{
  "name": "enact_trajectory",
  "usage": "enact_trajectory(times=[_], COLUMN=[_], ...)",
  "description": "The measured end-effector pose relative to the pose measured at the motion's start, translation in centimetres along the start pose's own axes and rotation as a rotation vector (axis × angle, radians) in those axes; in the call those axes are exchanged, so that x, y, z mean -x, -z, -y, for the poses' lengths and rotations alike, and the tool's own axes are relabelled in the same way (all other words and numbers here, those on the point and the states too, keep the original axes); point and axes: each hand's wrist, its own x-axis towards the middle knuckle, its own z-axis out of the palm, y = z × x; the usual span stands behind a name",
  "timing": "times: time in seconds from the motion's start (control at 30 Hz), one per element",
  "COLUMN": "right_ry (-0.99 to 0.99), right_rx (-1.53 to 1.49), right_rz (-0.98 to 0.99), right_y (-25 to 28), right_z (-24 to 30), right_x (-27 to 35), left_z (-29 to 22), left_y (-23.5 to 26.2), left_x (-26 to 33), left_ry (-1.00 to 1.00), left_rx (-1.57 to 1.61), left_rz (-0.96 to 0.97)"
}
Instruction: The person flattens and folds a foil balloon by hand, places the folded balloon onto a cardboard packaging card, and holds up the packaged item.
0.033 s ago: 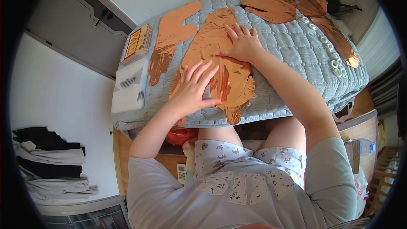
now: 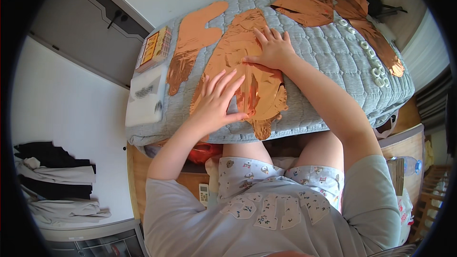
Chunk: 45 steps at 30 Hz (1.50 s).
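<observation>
A flat, deflated copper foil balloon (image 2: 238,52) lies on a grey quilted pad (image 2: 328,52) in front of me. My left hand (image 2: 216,97) rests flat on its lower part, fingers spread, next to a creased, folded section (image 2: 264,97). My right hand (image 2: 272,47) presses flat on the balloon's upper right edge, fingers apart too. Neither hand grips anything.
Another flat copper foil shape (image 2: 193,43) lies to the left, and more (image 2: 309,4) lie at the far right beside a row of white rings (image 2: 369,52). An orange box (image 2: 153,47) and a white device (image 2: 145,97) sit at the pad's left end. Folded clothes (image 2: 52,181) lie lower left.
</observation>
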Motion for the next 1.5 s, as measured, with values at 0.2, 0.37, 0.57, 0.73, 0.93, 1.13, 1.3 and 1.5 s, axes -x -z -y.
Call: enact_trajectory(times=[0.2, 0.37, 0.57, 0.73, 0.93, 1.13, 1.3, 1.5], right_ry=[-0.010, 0.008, 0.008, 0.009, 0.021, 0.057, 0.039, 0.047], right_rx=[-0.005, 0.002, -0.004, -0.001, 0.007, 0.080, 0.085, 0.091], right_rz=[-0.003, -0.003, -0.035, -0.027, 0.009, 0.035, 0.054, 0.037], right_y=[-0.4, -0.3, -0.5, 0.0, 0.2, -3.0, -1.4, -2.2], right_z=[-0.4, 0.1, -0.2, 0.1, 0.2, -2.4, -0.3, -1.4], right_x=[0.0, 0.0, 0.0, 0.1, 0.1, -2.3, -0.9, -1.5], left_z=[0.7, 0.6, 2.3, 1.5, -3.0, -5.4, -3.8, 6.3], left_y=[-0.2, -2.1, -2.8, -0.7, 3.9, 0.0, -0.3, -0.7], left_x=[5.5, 9.0, 8.0, 4.4, -2.9, -8.7, -9.1, -10.9], left_ry=[0.433, 0.835, 0.688, 0.592, 0.257, 0.138, 0.177, 0.074], left_rx=[-0.137, -0.181, 0.326, 0.928, 0.945, 0.974, 1.039, 1.012], left_rz=[-0.330, -0.457, -0.551, -0.789, -0.362, 0.083, 0.115, 0.012])
